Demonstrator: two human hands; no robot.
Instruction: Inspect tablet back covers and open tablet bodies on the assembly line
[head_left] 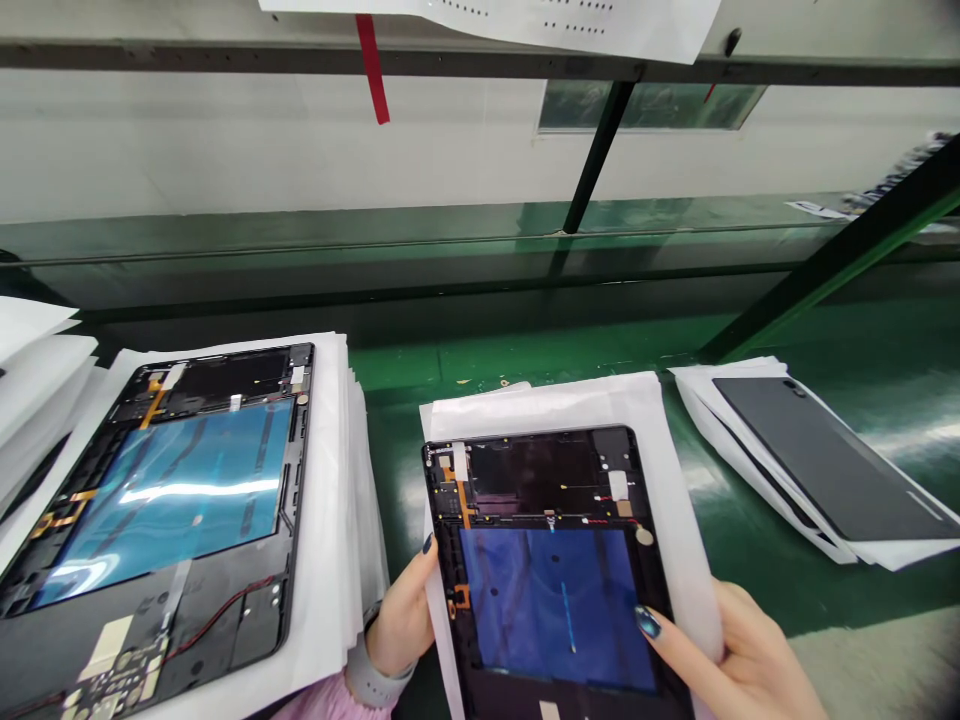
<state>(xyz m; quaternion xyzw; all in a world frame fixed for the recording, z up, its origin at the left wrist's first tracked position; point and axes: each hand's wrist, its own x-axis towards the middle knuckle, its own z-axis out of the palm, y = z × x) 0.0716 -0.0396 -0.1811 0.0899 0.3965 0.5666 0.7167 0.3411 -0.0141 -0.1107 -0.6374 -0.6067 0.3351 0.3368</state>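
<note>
An opened tablet [525, 490], its inner parts and a blue film-covered panel facing up, lies on white sheet paper [686, 550] in front of me. My left hand [405, 610] grips the left edge of tablet and paper, with its other fingers hidden beneath. On the opposite side my right hand [742, 650] is closed around the right edge, thumb on the tablet's face by the blue panel. To the left, another opened tablet [202, 490] with a blue panel, orange flex cables and a red wire rests on a stack of white sheets [334, 540].
A dark grey tablet back cover [832, 455] lies on white sheets at right. More white sheets [37, 390] are piled at far left. A slanted green post [832, 260] rises from the green bench [442, 355]. Red tape [373, 70] hangs from the bar above.
</note>
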